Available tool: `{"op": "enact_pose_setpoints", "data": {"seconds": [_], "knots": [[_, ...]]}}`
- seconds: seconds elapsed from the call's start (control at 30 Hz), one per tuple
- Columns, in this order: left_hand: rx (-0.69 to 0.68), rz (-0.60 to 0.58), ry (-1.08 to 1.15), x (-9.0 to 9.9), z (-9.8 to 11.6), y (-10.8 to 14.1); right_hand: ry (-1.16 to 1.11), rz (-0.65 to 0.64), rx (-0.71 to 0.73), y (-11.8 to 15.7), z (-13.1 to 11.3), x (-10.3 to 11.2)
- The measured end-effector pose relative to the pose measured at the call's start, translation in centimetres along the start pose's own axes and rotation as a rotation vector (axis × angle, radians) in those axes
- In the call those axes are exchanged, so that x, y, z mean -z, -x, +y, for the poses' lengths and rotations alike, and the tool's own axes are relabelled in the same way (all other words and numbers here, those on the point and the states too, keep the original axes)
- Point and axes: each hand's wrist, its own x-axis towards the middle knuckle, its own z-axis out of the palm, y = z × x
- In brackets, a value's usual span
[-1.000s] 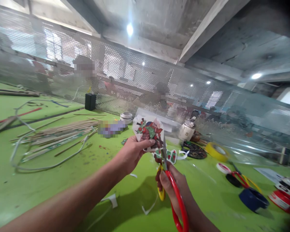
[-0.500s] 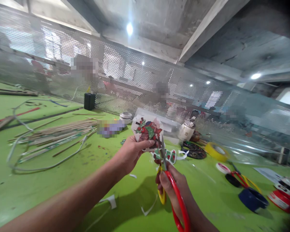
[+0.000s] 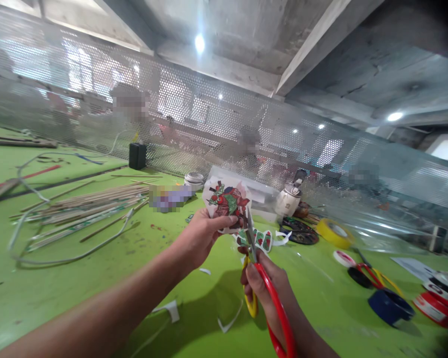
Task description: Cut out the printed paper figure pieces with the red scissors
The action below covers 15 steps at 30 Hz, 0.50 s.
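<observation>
My left hand (image 3: 205, 236) pinches a white paper cutout (image 3: 227, 199) printed with a red, green and brown figure, thumb on its front. In my right hand (image 3: 271, 283) is a pair of scissors (image 3: 274, 303) with one red and one yellow handle loop. Their blades point up and meet the cutout's right edge; how far they are apart is hard to make out. Below the cutout, a strip of paper with green and red prints (image 3: 263, 239) lies on the green table (image 3: 209, 328). Paper scraps (image 3: 171, 312) lie nearer to me.
Thin sticks (image 3: 97, 204) and a pale cable (image 3: 78, 259) lie on the left. At right are yellow tape (image 3: 335, 233), blue tape (image 3: 390, 306), a second pair of scissors (image 3: 371, 276) and a red-labelled jar (image 3: 436, 303). A white jug (image 3: 288, 200) stands before a perforated screen (image 3: 194, 114).
The hands, cutout and scissors hold almost the same place. The blades appear to have shifted slightly against the cutout's right edge.
</observation>
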Motion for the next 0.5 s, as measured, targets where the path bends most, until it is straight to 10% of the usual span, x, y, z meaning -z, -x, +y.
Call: {"op": "enact_pose_setpoints", "data": {"seconds": [0.5], "knots": [[0.003, 0.053, -0.004, -0.28, 0.04, 0.10, -0.002, 0.021, 0.024, -0.05, 0.27, -0.08]]}}
